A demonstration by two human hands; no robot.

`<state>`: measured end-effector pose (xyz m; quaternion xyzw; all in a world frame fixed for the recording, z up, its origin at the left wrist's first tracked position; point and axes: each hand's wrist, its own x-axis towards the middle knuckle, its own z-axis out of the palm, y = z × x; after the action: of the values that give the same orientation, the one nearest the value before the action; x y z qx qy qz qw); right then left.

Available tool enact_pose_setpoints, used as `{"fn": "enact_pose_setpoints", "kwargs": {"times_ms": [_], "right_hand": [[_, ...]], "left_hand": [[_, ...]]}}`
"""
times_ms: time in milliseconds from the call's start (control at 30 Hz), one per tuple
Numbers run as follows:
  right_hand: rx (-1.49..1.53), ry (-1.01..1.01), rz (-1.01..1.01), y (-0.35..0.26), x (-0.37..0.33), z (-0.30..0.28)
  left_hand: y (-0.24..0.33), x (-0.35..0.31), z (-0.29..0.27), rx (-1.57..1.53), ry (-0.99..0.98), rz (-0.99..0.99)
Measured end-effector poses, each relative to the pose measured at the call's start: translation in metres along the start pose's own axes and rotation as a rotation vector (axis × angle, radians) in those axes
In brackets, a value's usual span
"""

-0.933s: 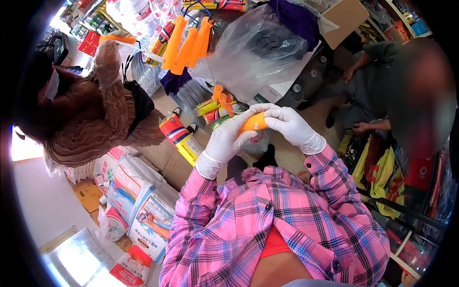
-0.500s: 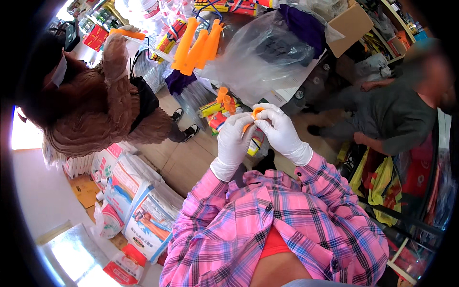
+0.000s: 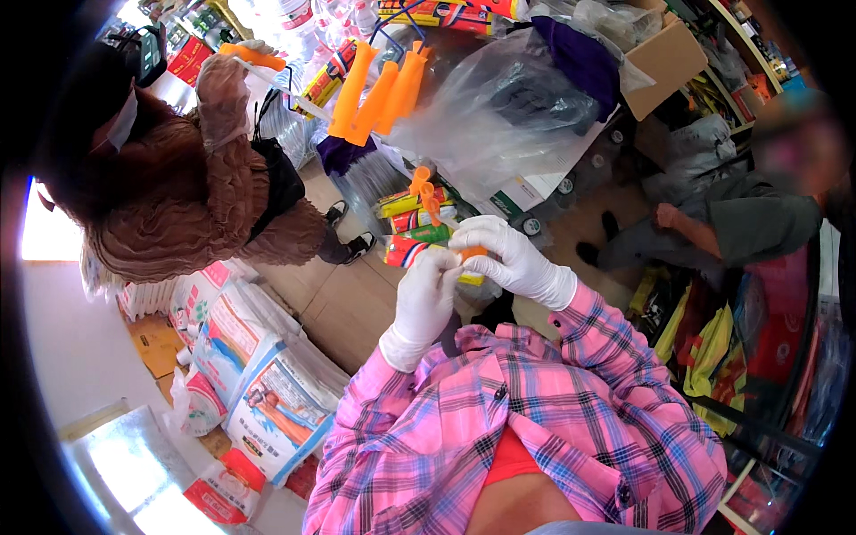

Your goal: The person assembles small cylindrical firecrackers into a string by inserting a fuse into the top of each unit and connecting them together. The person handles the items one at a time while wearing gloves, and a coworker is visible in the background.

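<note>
orange piece (image 3: 473,253) in pinch of left hand (image 3: 426,290) and right hand (image 3: 519,259), floor room (image 3: 343,303) toward sack edges (image 3: 308,374)

I count two gloved hands of my own, one left hand (image 3: 423,292) and one right hand (image 3: 515,260), and one orange piece (image 3: 473,254) between them. Beyond are at least three long orange tubes (image 3: 355,96); overlap hides the exact number. I see at least two smaller orange parts (image 3: 420,181), two purple cloths (image 3: 584,55), one cardboard box (image 3: 666,67) and two other people (image 3: 169,201), each with two shoes (image 3: 360,248) on the floor (image 3: 312,283). At least two large printed sacks (image 3: 278,408) line the floor's left edge.
</note>
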<state>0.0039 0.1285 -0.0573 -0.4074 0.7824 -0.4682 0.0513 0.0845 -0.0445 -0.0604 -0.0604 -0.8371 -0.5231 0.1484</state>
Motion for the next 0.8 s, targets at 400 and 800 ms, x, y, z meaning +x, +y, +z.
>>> {"fn": "enact_pose_setpoints", "kwargs": {"times_ms": [400, 800], "right_hand": [[0.052, -0.091, -0.052, 0.028, 0.0, 0.063], [0.164, -0.019, -0.112, 0.048, 0.033, 0.089]], "left_hand": [[-0.014, -0.031, -0.018, -0.172, 0.118, -0.252], [0.009, -0.01, -0.045, 0.028, 0.158, -0.061]]}}
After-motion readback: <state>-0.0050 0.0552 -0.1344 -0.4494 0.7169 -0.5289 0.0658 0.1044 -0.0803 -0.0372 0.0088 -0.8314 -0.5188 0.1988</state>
